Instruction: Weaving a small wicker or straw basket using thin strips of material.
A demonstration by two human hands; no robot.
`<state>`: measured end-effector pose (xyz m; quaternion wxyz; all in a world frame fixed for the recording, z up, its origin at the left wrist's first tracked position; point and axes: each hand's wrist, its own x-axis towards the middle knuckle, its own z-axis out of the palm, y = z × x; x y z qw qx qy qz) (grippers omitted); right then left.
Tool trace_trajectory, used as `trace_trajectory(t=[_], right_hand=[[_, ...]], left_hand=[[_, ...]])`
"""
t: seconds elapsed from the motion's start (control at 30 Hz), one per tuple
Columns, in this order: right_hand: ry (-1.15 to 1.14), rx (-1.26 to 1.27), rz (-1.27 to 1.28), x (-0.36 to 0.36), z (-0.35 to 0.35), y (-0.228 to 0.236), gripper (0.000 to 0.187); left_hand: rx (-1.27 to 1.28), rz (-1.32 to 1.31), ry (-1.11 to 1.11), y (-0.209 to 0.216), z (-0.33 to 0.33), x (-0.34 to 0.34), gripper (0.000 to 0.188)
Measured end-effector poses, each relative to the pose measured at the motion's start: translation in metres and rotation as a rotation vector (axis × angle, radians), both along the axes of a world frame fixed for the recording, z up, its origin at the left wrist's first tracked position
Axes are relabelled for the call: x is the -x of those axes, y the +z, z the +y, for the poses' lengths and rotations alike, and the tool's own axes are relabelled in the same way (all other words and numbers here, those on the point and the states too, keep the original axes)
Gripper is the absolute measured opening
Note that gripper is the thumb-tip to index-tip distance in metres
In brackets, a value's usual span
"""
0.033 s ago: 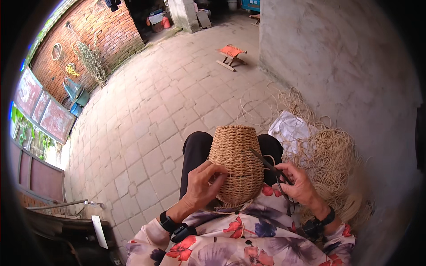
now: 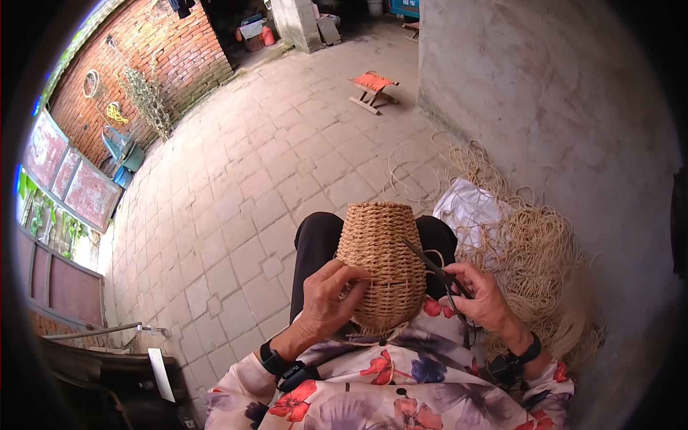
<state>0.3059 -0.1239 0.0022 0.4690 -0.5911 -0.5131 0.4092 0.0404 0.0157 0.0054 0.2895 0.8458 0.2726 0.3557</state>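
A tan woven basket of twisted cord rests in my lap between my knees, narrower at its far end. My left hand is at its left side, with thumb and forefinger pinched together against the weave. Whatever those fingertips hold is too small to make out. On the right, my right hand grips a pair of dark scissors, whose blades point up and left along the basket's right side. A loose strand loops beside the blades. Another cord trails at the basket's near end.
A large tangled heap of tan cord lies to my right, partly over a white cloth. Beyond it rises a plain grey wall. A folding stool with an orange seat stands farther off on the paved floor.
My left fingertips have shifted very slightly to the right on the basket. The right hand and scissors stay almost where they were.
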Motion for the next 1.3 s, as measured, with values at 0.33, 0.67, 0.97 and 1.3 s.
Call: trace_trajectory(t=[0.33, 0.67, 0.97, 1.3], right_hand=[[0.176, 0.075, -0.241, -0.010, -0.012, 0.039, 0.045], [0.346, -0.046, -0.520, -0.009, -0.016, 0.042, 0.055], [0.299, -0.073, -0.539, -0.005, -0.012, 0.037, 0.052], [0.322, -0.103, -0.584, -0.006, -0.005, 0.052, 0.051]], left_hand=[[-0.276, 0.084, -0.031, 0.001, -0.003, -0.009, 0.026], [-0.375, -0.008, -0.020, -0.009, -0.009, -0.006, 0.032], [-0.357, 0.020, -0.046, -0.006, -0.010, -0.004, 0.033], [-0.344, 0.035, -0.075, -0.005, -0.008, -0.004, 0.031]])
